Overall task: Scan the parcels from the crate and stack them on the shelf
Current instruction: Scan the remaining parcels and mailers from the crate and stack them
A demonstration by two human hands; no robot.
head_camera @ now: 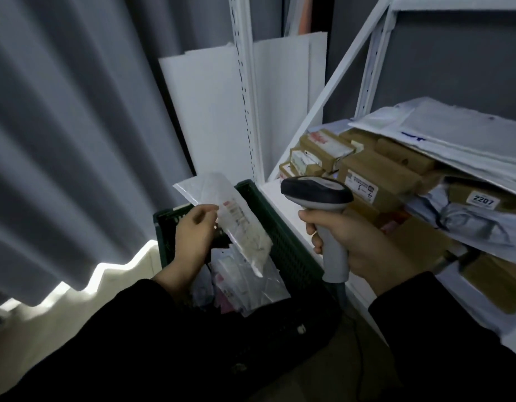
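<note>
My left hand holds a white plastic parcel bag above the dark green crate, its barcode label facing up. My right hand grips the handle of a grey handheld scanner, whose dark head points left toward the parcel. More plastic-wrapped parcels lie inside the crate below. To the right, the white shelf carries several brown cardboard boxes and white mailer bags stacked together.
A grey curtain hangs along the left. White boards lean behind the shelf's upright post. A box labelled 2207 sits among the shelf's parcels. The scanner's cable trails down over the floor.
</note>
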